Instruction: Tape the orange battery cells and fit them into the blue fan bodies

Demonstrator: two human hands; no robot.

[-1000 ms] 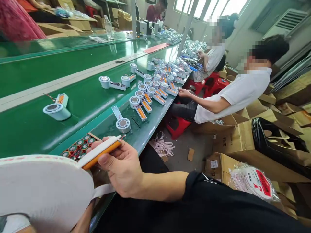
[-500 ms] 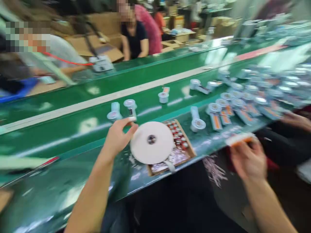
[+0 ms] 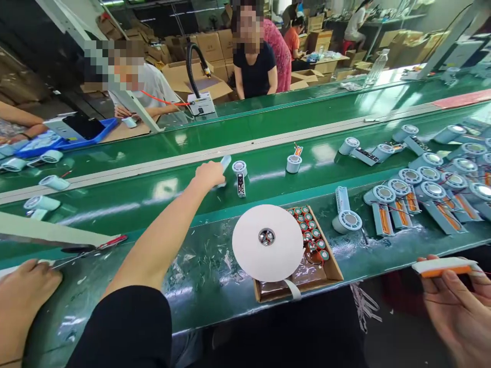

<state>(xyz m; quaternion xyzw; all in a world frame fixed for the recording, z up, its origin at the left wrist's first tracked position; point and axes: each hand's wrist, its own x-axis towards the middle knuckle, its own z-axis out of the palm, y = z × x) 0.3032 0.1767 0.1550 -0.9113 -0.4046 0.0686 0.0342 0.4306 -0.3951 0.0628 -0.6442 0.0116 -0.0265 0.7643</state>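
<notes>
My left hand (image 3: pixel 209 175) reaches over the green belt, its fingers closed on a pale blue fan unit (image 3: pixel 225 162) that it mostly covers. Right of it another fan unit (image 3: pixel 240 168) lies with its circuit board showing. At the right edge my right hand (image 3: pixel 454 294) pinches a flat white and orange piece (image 3: pixel 445 266) in front of the bench. A white tape reel (image 3: pixel 249 250) rests on a cardboard box (image 3: pixel 334 266) holding several small round green-topped parts (image 3: pixel 324 254).
Many fan units (image 3: pixel 431 190) crowd the right side. Another person's hand (image 3: pixel 32 283) is at the lower left, near a metal post (image 3: pixel 49 227). People sit across the belt (image 3: pixel 153 189). A clear bottle (image 3: pixel 378 66) stands on the far side.
My left hand has moved from beside the reel out onto the belt, to a fan unit. The view has shifted left, and another person's hand now shows at the lower left.
</notes>
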